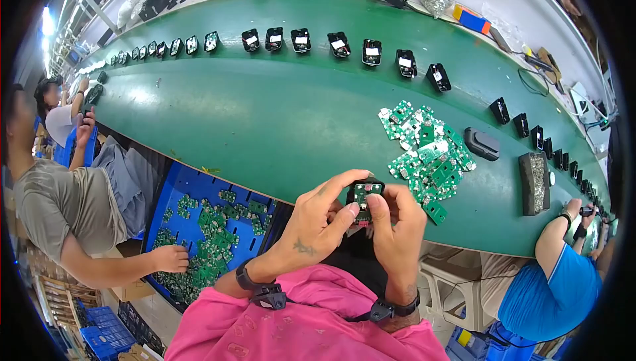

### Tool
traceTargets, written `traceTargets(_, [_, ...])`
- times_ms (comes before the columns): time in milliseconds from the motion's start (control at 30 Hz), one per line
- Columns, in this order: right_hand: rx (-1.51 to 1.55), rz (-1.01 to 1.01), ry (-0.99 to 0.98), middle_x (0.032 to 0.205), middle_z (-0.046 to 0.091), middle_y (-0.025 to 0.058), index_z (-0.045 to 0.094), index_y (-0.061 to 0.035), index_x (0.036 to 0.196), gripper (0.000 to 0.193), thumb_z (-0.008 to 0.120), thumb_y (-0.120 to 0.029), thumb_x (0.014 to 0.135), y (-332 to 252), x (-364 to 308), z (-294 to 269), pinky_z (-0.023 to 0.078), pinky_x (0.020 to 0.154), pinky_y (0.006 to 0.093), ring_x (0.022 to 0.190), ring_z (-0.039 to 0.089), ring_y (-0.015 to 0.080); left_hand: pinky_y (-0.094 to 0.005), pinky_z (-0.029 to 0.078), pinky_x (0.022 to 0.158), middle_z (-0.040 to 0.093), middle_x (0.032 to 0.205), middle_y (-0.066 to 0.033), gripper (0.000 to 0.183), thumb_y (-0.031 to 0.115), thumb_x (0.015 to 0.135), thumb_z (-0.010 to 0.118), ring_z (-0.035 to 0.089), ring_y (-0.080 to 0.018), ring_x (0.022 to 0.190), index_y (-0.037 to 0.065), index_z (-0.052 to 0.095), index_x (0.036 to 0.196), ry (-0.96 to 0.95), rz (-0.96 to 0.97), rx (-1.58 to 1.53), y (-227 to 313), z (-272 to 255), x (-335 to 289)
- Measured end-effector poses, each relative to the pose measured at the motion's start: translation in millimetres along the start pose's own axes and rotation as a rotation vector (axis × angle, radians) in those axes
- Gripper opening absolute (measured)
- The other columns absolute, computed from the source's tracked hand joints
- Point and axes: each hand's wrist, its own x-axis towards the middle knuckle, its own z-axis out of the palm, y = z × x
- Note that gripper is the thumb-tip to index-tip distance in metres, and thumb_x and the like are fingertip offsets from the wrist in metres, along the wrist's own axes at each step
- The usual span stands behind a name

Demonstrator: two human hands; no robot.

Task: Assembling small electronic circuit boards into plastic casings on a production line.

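Note:
Close in front of me, at the near edge of the green bench, I hold a small black plastic housing with a green circuit board (362, 196) in it. My left hand (311, 222) grips the housing from the left, its thumb against the board's side. My right hand (401, 225) closes round the other side, with the thumb pressed on the board's face. The fingers behind the housing are partly hidden. Just beyond my right hand lies a loose pile of green circuit boards (430, 155). A closed dark grey case (481, 143) rests to the right of the pile.
Black open housings (301, 41) stand in a long row along the green bench (265, 109). A dark foam block (530, 195) lies at right. To my left, a co-worker's hand (171, 259) reaches into a blue crate (182, 185) of boards. A person in blue (550, 288) sits at right.

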Motion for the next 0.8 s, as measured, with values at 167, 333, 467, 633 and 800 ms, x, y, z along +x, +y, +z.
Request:
traceTargets(167, [0.112,-0.074,0.099,0.100,0.069,0.0235,0.057,0.0031,0.129,0.035,0.059,-0.016,0.100,-2,1,8,0.054,0.073,0.0408,0.085,0.069,0.0369,-0.0253,0.054,0.060,0.066,0.120,-0.0119,0.040,0.008,0.099,0.053,0.063,-0.0079,0.070,0.001,0.051,0.139,0.059,0.053,0.061,-6,9,1])
traceTargets(333, [0.039,-0.112,0.065,0.105,0.068,0.0268,0.058,0.0068,0.128,0.034,0.055,-0.015,0.102,2,5,3,0.055,0.075,0.0426,0.091,0.070,0.0398,-0.0252,0.057,0.062,0.065,0.121,-0.0145,0.041,0.009,0.099,0.053,0.065,-0.0095,0.071,0.001,0.050,0.139,0.023,-0.014,-0.028,-1,3,8])
traceTargets(467, [-0.064,-0.224,0.100,0.095,0.070,0.0246,0.060,0.0069,0.124,0.032,0.055,-0.015,0.102,7,9,1,0.054,0.067,0.0422,0.079,0.071,0.0371,-0.0261,0.059,0.064,0.062,0.125,-0.0148,0.044,0.008,0.098,0.055,0.066,-0.0105,0.079,0.001,0.049,0.141,-0.047,-0.083,-0.103,-7,0,12])
traceTargets(633, [-0.090,-0.176,0.039,0.078,0.068,0.0196,0.063,0.0058,0.119,0.028,0.055,-0.015,0.101,3,8,-6,0.051,0.057,0.0423,0.065,0.068,0.0347,-0.0270,0.059,0.070,0.059,0.124,-0.0101,0.047,0.006,0.097,0.058,0.065,-0.0103,0.089,0.001,0.048,0.143,-0.141,-0.161,-0.266,-14,-4,18])
traceTargets(800, [-0.147,-0.186,0.100,0.079,0.067,0.0173,0.068,0.0008,0.113,0.024,0.055,-0.017,0.102,7,9,-3,0.049,0.058,0.0365,0.063,0.066,0.0308,-0.0273,0.058,0.076,0.057,0.125,-0.0086,0.048,0.005,0.097,0.059,0.065,-0.0107,0.093,0.000,0.048,0.143,-0.199,-0.135,-0.251,-18,-7,21])
